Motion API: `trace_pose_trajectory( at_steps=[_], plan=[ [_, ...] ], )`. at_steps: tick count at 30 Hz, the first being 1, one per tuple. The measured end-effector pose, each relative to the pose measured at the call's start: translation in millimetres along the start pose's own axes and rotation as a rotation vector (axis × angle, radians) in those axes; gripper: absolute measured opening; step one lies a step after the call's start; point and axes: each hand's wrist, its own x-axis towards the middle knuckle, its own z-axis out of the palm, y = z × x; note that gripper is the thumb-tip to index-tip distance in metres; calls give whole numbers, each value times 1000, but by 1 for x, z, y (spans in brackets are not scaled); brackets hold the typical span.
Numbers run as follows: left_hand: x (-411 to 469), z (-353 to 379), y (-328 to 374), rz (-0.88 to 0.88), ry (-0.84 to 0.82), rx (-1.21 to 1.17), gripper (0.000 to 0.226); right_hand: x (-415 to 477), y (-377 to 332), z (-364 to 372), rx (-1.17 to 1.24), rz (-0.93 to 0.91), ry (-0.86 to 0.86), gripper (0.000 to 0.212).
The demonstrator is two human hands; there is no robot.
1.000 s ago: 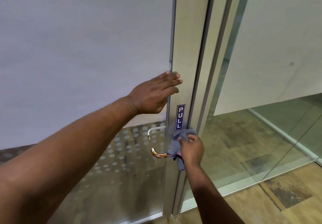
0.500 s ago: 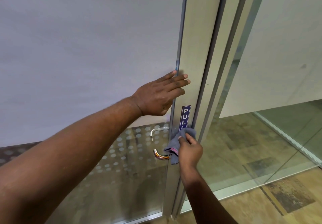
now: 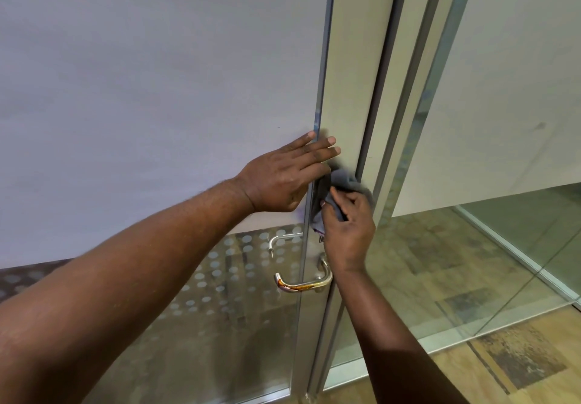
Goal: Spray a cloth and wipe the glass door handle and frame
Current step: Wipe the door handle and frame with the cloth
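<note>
head: cloth [image 3: 344,181] on frame [image 3: 353,73] edge

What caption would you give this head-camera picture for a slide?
Right hand presses a grey cloth against the door frame above the handle, left hand flat on the glass.

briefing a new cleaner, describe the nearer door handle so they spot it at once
Find the tall metal door frame beside the frosted glass and follow it down past the right hand holding the cloth. Just below sits the handle, a curved lever pointing left. Unlike the smaller handle behind the glass, it shows an orange glint.
</note>
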Motion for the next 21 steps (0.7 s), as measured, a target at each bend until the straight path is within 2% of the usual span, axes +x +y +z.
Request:
trace_pose_trajectory(
  at_steps=[5,8,16,21],
  plan=[
    [-1,2,0,8,0,-4,41,-24,36,-5,-159,-54,-171,19],
    [-1,3,-1,6,-1,3,40,-32,49,-11,-266,-70,-240,22],
    [0,2,0,-7,-22,-4,41,-46,83,-23,-416,-265,-464,32],
    [0,-1,1,-12,-25,2,40,-51,92,-33,-531,-324,-638,27]
  ],
)
